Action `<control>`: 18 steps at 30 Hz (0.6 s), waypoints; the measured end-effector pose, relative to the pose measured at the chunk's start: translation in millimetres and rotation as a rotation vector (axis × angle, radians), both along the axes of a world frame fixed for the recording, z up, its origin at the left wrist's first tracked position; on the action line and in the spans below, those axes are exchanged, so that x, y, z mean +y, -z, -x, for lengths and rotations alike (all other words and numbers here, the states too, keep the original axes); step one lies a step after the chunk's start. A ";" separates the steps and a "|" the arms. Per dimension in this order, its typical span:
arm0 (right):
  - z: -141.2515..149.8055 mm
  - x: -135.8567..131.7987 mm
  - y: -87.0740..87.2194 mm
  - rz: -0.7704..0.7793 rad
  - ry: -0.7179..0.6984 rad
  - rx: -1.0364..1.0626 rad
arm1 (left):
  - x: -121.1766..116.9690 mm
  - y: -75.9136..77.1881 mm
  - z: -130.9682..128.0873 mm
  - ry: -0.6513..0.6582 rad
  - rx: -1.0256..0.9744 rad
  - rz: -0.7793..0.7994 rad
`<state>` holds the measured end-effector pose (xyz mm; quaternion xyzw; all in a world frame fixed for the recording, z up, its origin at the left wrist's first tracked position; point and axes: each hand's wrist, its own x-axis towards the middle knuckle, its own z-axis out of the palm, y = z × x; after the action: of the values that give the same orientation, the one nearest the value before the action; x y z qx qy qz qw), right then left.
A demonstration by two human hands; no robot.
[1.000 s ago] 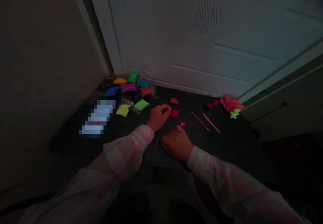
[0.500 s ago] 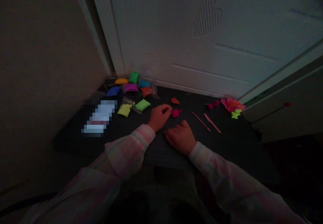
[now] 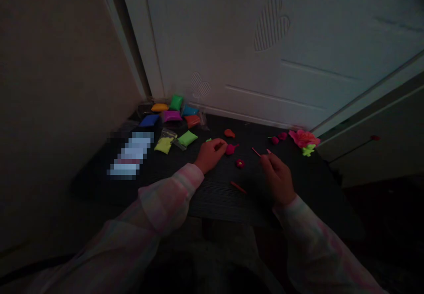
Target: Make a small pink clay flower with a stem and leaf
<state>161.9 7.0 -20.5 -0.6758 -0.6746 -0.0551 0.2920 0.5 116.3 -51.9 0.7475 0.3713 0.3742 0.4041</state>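
One pink lump (image 3: 229,149) lay on the table (image 3: 218,205) in the head view, just beside the curled fingertips of the left hand (image 3: 212,156); whether they pinched it, I couldn't tell. The right hand (image 3: 278,177) bent over a thin stick (image 3: 256,152), its hold also unclear. The lump looked light, soft and easily dented, best taken gently by its round body.

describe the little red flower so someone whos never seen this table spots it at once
On the dark tabletop, look between the left hand and the right hand. There, just below and right of the stalked pink blob in this view, lies a small red flower. Its yellow centre sets it apart from that plain blob.
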 end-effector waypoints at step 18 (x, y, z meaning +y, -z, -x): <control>-44.2 3.2 36.1 0.068 0.298 -0.216 | -13.7 -7.5 5.4 0.830 0.449 -0.282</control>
<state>206.1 10.2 -56.6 -0.7680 -0.5958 -0.1471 0.1833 -5.0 102.6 -44.4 0.9420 0.0660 0.0580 0.3239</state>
